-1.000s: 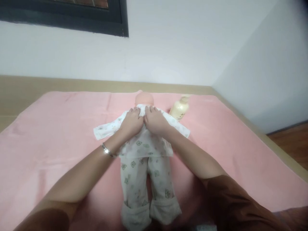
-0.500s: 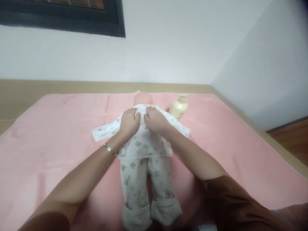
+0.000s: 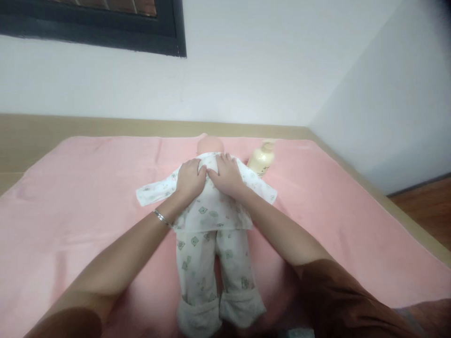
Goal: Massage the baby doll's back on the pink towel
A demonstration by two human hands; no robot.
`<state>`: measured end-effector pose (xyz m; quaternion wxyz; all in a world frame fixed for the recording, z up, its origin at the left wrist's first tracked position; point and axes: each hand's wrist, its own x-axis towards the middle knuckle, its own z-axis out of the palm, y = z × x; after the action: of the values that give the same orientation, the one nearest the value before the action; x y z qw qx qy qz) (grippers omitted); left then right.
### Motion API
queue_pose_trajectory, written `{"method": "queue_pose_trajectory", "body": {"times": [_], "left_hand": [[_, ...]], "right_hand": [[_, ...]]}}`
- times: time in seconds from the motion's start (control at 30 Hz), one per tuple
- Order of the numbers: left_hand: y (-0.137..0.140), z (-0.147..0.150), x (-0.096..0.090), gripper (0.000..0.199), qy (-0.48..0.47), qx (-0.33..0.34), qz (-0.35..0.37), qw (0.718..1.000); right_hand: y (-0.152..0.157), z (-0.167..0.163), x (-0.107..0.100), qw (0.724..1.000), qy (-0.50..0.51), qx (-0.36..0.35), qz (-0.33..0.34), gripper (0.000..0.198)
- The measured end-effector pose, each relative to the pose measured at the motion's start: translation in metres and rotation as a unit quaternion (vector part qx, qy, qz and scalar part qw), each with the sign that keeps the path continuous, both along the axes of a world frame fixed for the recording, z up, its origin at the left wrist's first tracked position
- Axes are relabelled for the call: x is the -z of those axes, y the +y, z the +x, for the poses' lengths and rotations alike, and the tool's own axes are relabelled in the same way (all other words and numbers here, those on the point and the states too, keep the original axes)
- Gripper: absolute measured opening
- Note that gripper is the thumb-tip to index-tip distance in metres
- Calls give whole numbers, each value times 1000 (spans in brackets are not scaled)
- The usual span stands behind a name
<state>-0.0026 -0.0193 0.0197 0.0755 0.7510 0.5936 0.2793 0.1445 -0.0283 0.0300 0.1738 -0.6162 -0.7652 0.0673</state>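
A baby doll (image 3: 214, 213) lies face down on the pink sheet (image 3: 105, 183), its bare head (image 3: 210, 144) at the far end and its arms spread to the sides. It wears a white patterned top and matching trousers (image 3: 197, 263) with rolled cuffs. My left hand (image 3: 190, 177) rests flat on the left of its upper back. On the right of the upper back lies my right hand (image 3: 226, 176), fingers stretched out and the thumb pointing inward. Both hands are open and touch the cloth; the two thumbs come close together over the middle.
A cream pump bottle (image 3: 261, 158) stands on the sheet, right of the doll's head. Behind the wooden bed edge (image 3: 246, 125) rises a white wall (image 3: 239, 61) with a dark-framed window (image 3: 172, 44). Wooden floor (image 3: 426, 202) shows at the right.
My right hand has opened out: its fingers, curled before, now lie flat on the doll's upper back. My left hand and the doll stay nearly the same.
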Motion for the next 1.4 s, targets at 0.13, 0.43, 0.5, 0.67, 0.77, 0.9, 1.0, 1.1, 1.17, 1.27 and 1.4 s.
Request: {"method": "queue_pose_trajectory", "body": {"times": [0.13,0.43,0.5,0.67,0.77,0.9,1.0,1.1,1.17,1.27,1.4], "left_hand": [[-12,6,-5,43,80,12,19,997],[-25,10,-6,49,99,69,33,992],[-16,4,-8,45,71,72,4,995],[0,-6,-10,35,3,66,-33,997],[-3,-2,-9,37,36,49,-24,998],[-20,6,-8,43,127,46,14,991],[-34,11,-10,43,203,98,61,972],[-38,12,-17,41,217,123,51,967],[-33,10,-21,40,174,106,10,979],[-18,3,-22,39,95,82,-34,991],[-3,-5,-14,39,49,66,-42,996]], "right_hand": [[1,9,-1,997,-17,-68,8,59],[-14,1,-11,998,-46,-46,-12,58],[-27,-6,-14,997,-70,-37,-12,58],[-47,-13,-21,989,-115,-91,-13,58],[-37,-8,-21,993,-73,-91,-33,58],[-13,-2,-13,999,-12,-35,-38,59],[-6,-2,-6,999,0,-12,-35,60],[-6,-2,-5,999,-13,-14,-26,60],[-7,-1,-9,999,-30,-25,-19,60],[-13,1,-17,996,-70,-43,-28,62],[-32,-4,-27,986,-150,-72,-26,63]]}}
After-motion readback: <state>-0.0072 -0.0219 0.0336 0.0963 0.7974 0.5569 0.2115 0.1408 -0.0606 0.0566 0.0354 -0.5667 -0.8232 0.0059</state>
